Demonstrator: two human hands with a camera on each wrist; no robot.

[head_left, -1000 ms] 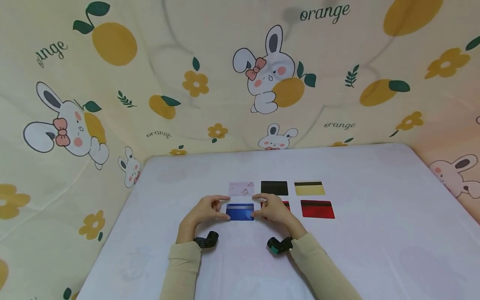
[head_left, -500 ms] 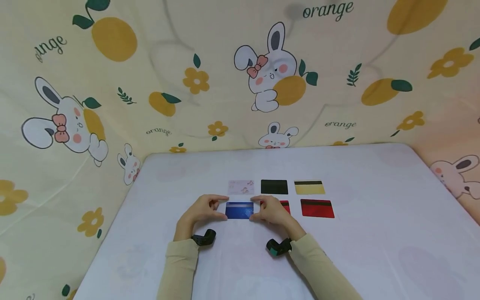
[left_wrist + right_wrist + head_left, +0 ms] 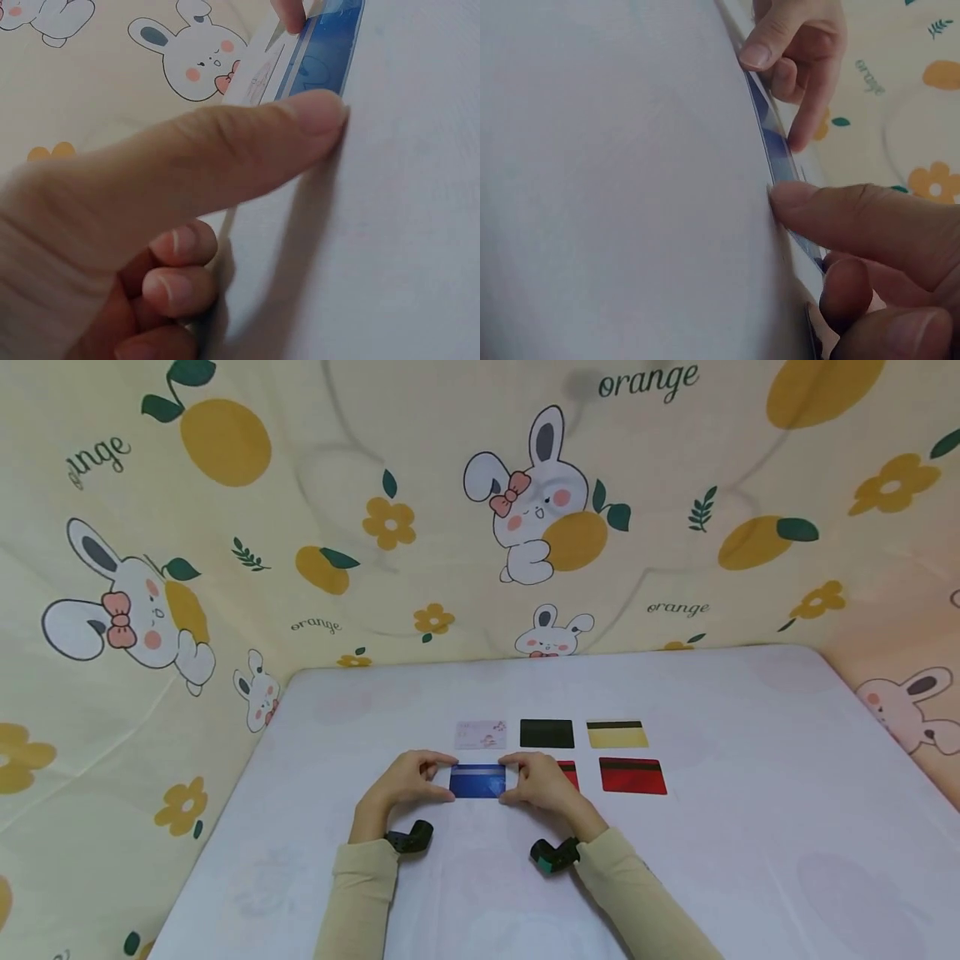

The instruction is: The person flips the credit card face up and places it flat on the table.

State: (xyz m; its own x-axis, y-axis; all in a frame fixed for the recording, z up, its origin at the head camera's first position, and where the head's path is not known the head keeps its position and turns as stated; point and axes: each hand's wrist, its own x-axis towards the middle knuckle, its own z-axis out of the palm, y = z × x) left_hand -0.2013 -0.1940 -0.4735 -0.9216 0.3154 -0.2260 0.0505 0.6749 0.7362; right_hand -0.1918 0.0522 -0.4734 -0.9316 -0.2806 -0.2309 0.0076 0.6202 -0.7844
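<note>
A blue bank card [image 3: 477, 782] with a pale stripe lies on the white table between both hands. My left hand [image 3: 405, 779] holds its left end, thumb at the near corner and index finger at the far corner. At the right end my right hand [image 3: 545, 782] holds it the same way. In the left wrist view the thumb [image 3: 300, 124] touches the card's near edge [image 3: 319, 64]. The right wrist view shows the other thumb [image 3: 802, 199] on that edge. A red card [image 3: 570, 774] is mostly hidden behind the right hand.
Behind the blue card lies a pale pink card [image 3: 481, 734], then a black card [image 3: 547, 733] and a gold card [image 3: 617, 735] in a row. Another red card [image 3: 633, 776] lies to the right. A patterned cloth [image 3: 435, 527] hangs behind the table [image 3: 750, 827].
The right fingertips have shifted slightly nearer and now sit at the blue card's right corners. The card stays in about the same place; the head view has moved a little.
</note>
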